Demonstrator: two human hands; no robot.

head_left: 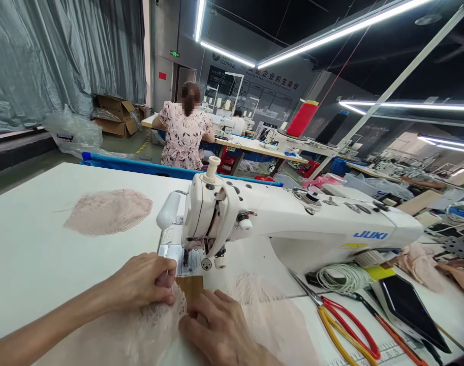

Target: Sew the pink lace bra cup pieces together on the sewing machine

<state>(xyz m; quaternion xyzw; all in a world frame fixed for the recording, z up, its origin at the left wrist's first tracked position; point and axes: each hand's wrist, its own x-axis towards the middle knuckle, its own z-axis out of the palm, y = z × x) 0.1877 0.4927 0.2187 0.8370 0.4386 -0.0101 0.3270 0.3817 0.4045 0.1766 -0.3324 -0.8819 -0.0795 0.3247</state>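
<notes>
Just in front of the needle area of a white sewing machine (311, 213), both my hands are on pale pink lace fabric (140, 330). My left hand (148, 282) pinches the lace near its edge between thumb and curled fingers. My right hand (220, 325) lies lower and to the right, its fingers bent over the lace edge and a small brown piece (191, 288); the fingertips are partly hidden. More sheer pink fabric (277, 320) spreads to the right of my right hand. A separate pink lace piece (110, 211) lies flat on the table at the left.
Scissors (342, 325) with red and yellow handles lie right of my hands. Beside them are a coil of white cord (342, 277) and a dark-screened phone (410, 307). Across the aisle a person (186, 127) sits at another sewing table. Cardboard boxes (115, 117) stand by the curtain.
</notes>
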